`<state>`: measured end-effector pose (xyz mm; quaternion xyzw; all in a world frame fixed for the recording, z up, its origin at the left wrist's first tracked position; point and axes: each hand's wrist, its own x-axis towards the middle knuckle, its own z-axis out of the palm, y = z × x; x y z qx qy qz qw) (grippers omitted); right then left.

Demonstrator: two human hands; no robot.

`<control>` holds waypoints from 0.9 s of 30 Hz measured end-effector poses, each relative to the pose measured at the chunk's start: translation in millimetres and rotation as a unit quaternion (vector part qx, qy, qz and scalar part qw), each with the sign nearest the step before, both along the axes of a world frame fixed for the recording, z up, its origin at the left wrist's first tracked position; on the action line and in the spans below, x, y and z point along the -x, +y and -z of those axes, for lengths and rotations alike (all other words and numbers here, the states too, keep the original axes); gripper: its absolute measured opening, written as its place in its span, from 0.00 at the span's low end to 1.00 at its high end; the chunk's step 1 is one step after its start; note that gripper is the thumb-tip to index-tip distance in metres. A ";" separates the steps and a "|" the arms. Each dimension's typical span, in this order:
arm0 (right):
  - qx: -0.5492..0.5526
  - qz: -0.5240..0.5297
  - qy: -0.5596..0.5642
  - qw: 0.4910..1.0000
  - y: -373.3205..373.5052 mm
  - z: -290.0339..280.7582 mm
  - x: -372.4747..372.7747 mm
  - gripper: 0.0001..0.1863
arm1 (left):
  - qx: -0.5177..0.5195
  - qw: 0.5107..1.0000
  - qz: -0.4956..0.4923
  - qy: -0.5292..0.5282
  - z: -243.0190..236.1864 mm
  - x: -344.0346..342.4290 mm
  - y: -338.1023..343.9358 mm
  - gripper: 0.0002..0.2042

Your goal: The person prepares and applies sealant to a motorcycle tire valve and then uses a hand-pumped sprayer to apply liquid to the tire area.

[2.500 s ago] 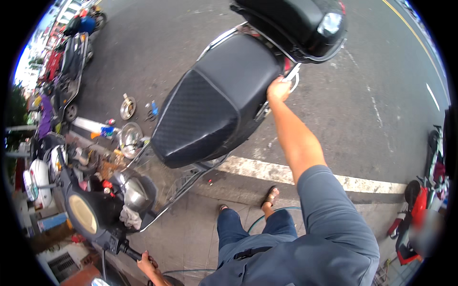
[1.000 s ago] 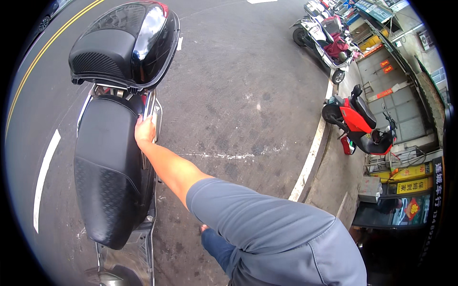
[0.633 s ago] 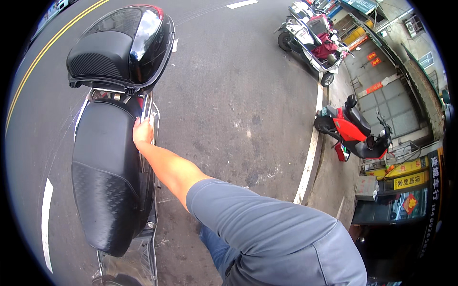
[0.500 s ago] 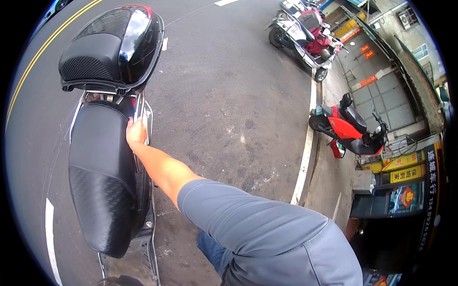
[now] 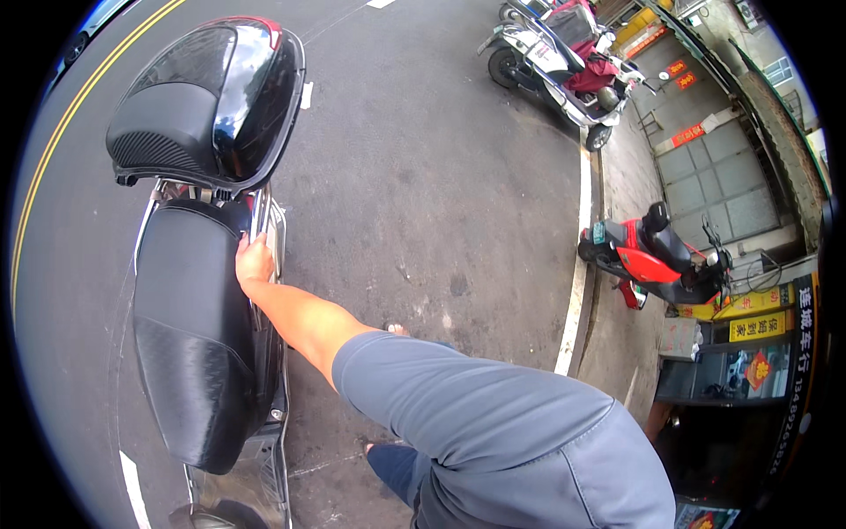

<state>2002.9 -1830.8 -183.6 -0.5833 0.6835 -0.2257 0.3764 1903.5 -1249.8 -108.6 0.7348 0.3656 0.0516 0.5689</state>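
Note:
My right hand (image 5: 255, 258) is closed round the silvery grab rail (image 5: 266, 207) beside the black seat (image 5: 189, 291) of a scooter. The bare forearm reaches across from the lower right, below a grey sleeve. Mounted behind the seat is a large glossy black top box (image 5: 207, 101) with red at its upper edge. The scooter's footboard (image 5: 233, 489) shows at the lower left. My left hand is out of the picture.
To the right, a red and black scooter (image 5: 652, 256) stands on the pavement. Farther back, a white scooter (image 5: 555, 75) is parked at the kerb line (image 5: 577, 264). Shopfronts line the far right. Double yellow lines (image 5: 66, 106) run along the road; a car (image 5: 84, 40) shows at the far upper left.
My right hand keeps its grip on the rail. The road markings and parked scooters have shifted a little in view. A foot now shows above my sleeve.

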 end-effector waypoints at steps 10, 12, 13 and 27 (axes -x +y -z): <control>0.007 0.065 0.010 0.998 -195.3 -8.6 -1.4 0.20 | -0.124 0.984 0.115 -0.062 14.0 -37.9 -121.3 0.10; 0.001 0.086 0.000 0.996 -235.9 -13.3 -2.2 0.20 | -0.050 0.997 0.043 -0.038 -4.0 -51.6 -207.8 0.10; 0.010 0.092 -0.005 0.996 -267.3 -22.3 -4.7 0.20 | -0.033 0.998 0.036 -0.037 -8.9 -60.7 -244.4 0.10; 0.023 0.216 0.021 0.976 -504.3 -39.5 66.1 0.19 | 0.062 0.996 0.052 -0.034 -49.3 -146.1 -545.5 0.08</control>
